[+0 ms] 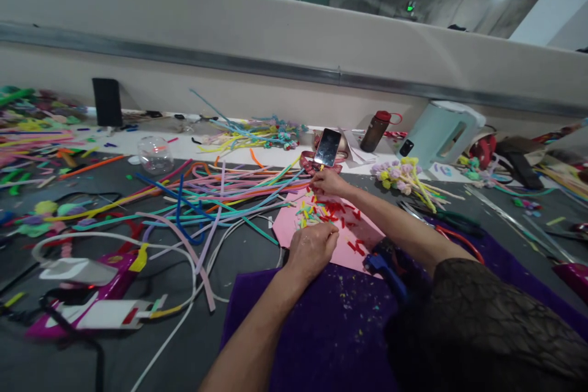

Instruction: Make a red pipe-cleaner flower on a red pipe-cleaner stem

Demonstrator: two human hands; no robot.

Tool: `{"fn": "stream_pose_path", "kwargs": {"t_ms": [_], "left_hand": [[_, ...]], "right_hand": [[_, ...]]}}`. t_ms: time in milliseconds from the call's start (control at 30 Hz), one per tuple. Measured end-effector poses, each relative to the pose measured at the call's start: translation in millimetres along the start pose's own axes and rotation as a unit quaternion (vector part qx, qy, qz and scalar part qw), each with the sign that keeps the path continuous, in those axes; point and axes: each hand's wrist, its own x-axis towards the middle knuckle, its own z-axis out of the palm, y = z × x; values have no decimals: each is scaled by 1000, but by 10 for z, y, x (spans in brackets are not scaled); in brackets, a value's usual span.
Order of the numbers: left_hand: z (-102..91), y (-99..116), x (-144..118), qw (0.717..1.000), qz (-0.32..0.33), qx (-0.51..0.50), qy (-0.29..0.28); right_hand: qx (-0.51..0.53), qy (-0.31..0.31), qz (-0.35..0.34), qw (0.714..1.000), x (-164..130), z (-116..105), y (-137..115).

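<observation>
A pink sheet (346, 249) lies before me with short red pieces (356, 247) and yellow and green pieces (307, 215) strewn over it, apparently cut pipe cleaner. My left hand (313, 250) rests at its near left side, fingers curled together; whatever they pinch is too small to make out. Over the sheet's far edge, my right hand (329, 185) has its fingertips closed, and their contents are hidden. Just beyond it a phone (327, 147) leans upright. Under the sheet's near edge spreads a purple cloth (321, 324), with a blue-handled tool (383, 269) at the right.
Long coloured pipe cleaners (220, 187) cover the left. A magenta glue gun (113, 282) and white cable lie nearer. Red-handled scissors (459, 242) sit under my right forearm. Behind stand a clear jar (155, 155), a bottle (376, 131) and a pale kettle (441, 131).
</observation>
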Motion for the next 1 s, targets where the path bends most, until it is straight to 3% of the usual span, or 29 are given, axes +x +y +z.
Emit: {"fn": "stream_pose_path", "kwargs": {"t_ms": [433,633,733,867,900,1000], "left_hand": [[-20,2,-3,1000,-9,7,-7],[-40,-18,0,1000,-13,-7,-2],[-55,-20,-3,1000,-11,-10,-4],[-57,-21,-5,1000,-5,-5,-1],[-53,-18,-5,1000,-4,-3,-1],[-37,12,-1,1000,0,0,-10]], "right_hand": [[31,26,33,999,109,70,-183],[160,30,57,985,59,-164,-141],[215,22,52,975,-142,-395,-75],[250,-9,49,967,-670,-678,116],[251,-32,52,966,-814,-731,181],[193,-174,69,963,-1137,-834,373]]}}
